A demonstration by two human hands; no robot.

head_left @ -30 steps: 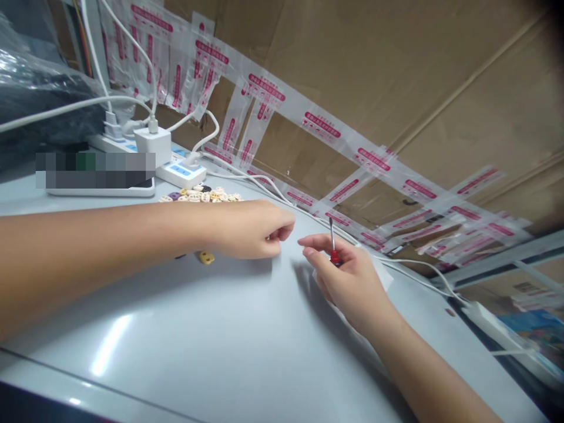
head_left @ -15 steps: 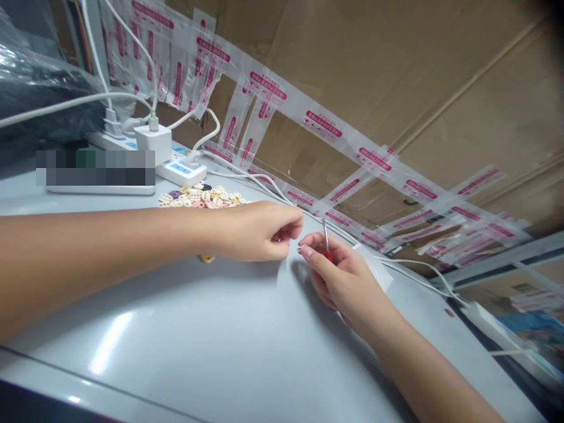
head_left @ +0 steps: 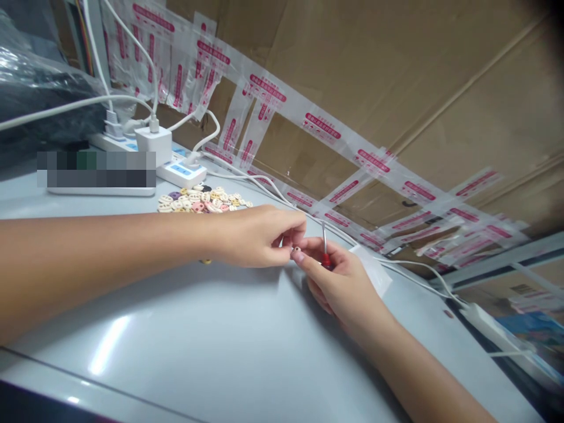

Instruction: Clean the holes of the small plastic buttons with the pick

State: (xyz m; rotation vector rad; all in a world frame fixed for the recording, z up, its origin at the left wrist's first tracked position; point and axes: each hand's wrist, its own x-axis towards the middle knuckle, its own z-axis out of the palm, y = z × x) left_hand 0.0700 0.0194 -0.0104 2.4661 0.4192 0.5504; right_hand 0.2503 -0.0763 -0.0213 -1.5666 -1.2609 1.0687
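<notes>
Near the middle of the table my left hand (head_left: 259,235) is closed in a pinch, its fingertips meeting those of my right hand. What it grips, if anything, is hidden behind the fingers. My right hand (head_left: 337,273) pinches a tiny pale piece (head_left: 296,251) between thumb and forefinger. The same hand keeps a small red-handled screwdriver (head_left: 325,258) tucked in its fingers, metal shaft pointing up. Behind my left forearm lies a pile of small cream, pink, yellow and dark button-like pieces (head_left: 205,200). One yellow piece (head_left: 205,261) peeks out below the wrist.
White power strips (head_left: 183,171) with a plugged-in adapter (head_left: 153,145) stand at the back left. Cables run along a taped cardboard wall (head_left: 299,155). A clear plastic bag (head_left: 374,273) lies right of my right hand. Another white strip (head_left: 497,335) sits at the right edge.
My right hand has moved slightly left, carrying the tiny piece up to my left fingertips; the gap between the hands has closed. My left hand has shifted slightly down.
</notes>
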